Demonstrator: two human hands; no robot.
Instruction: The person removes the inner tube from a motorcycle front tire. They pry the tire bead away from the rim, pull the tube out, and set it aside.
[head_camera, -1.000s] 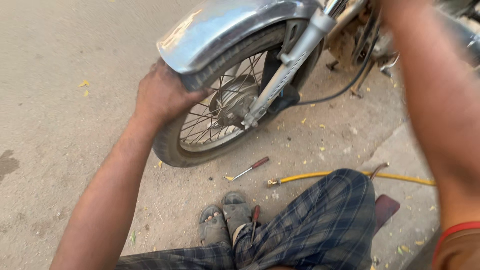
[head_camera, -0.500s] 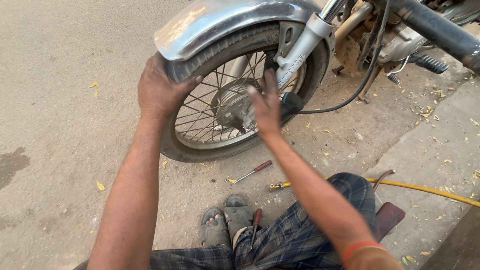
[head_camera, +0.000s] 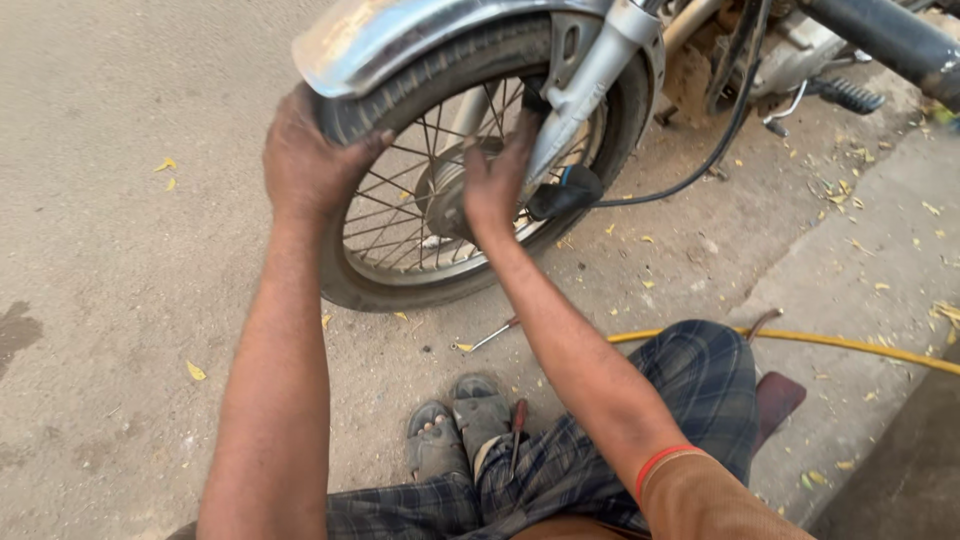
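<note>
A motorcycle's front wheel (head_camera: 420, 270) with a black tyre, wire spokes and a silver mudguard (head_camera: 400, 35) stands in front of me on the ground. My left hand (head_camera: 310, 160) grips the tyre at its upper left, just under the mudguard. My right hand (head_camera: 495, 185) reaches into the spokes beside the silver fork leg (head_camera: 590, 80), near the hub; whether its fingers hold anything there I cannot tell. A red band sits on my right wrist.
A screwdriver (head_camera: 490, 335) with a red handle lies on the ground under the wheel. A second red-handled tool (head_camera: 517, 425) rests by my sandalled feet (head_camera: 455, 430). A yellow hose (head_camera: 850, 345) runs right. The engine and footpeg (head_camera: 845, 95) are at the upper right.
My right hand came down from the upper right to the spokes and has shifted closer to the fork leg. My left hand has stayed on the tyre.
</note>
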